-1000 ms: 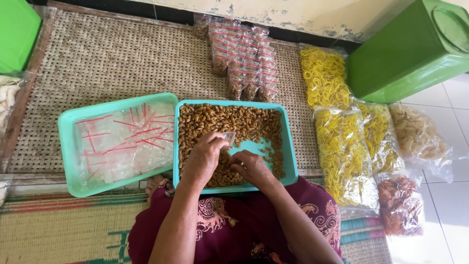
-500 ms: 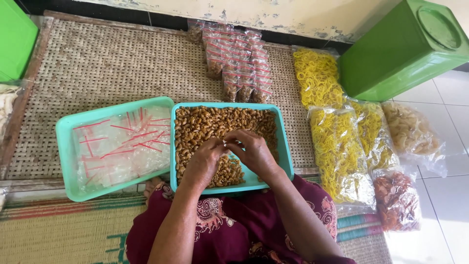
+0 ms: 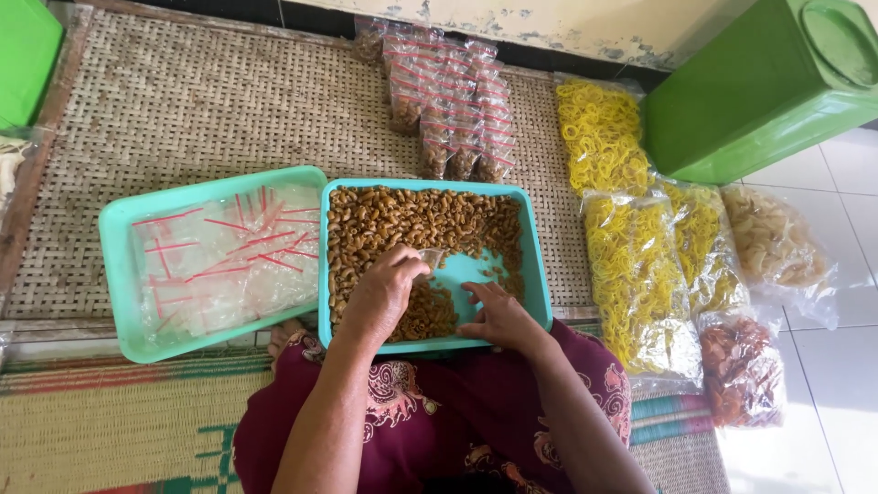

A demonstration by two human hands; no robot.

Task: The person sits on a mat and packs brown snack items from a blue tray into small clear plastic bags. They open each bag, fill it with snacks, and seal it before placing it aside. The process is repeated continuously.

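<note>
**Head view: two hands in a tray of brown snacks**

Head camera looks straight down at a teal rectangular plastic tray (image 3: 540, 265) in the middle of the frame, filled mostly along its top and left with small curled brown fried snacks (image 3: 402, 220); a bare patch of teal shows near its centre-right. The left hand (image 3: 384, 297) lies over the lower left of the snacks, its fingers curled together around a small clear plastic bag (image 3: 430, 259) pinched at the fingertips. The right hand (image 3: 498, 316) rests low in the tray on the bare patch, fingers loosely spread and flat, gripping nothing that can be made out.

Just left of this tray, touching it, sits a second mint-green rectangular plastic tray (image 3: 119, 274) holding a heap of empty clear bags with red strips (image 3: 229, 256). Both trays rest on a woven straw mat (image 3: 183, 119). At the top centre lie rows of small filled and sealed snack packets (image 3: 453, 101). Along the right side lie large clear bags of yellow ring-shaped crackers (image 3: 631, 265), with a bag of pale crackers (image 3: 773, 242) and a bag of reddish-brown chips (image 3: 741, 366) further right. A green plastic bin (image 3: 750, 101) lies at the upper right. The person's maroon patterned garment (image 3: 439, 412) fills the bottom centre.
</note>
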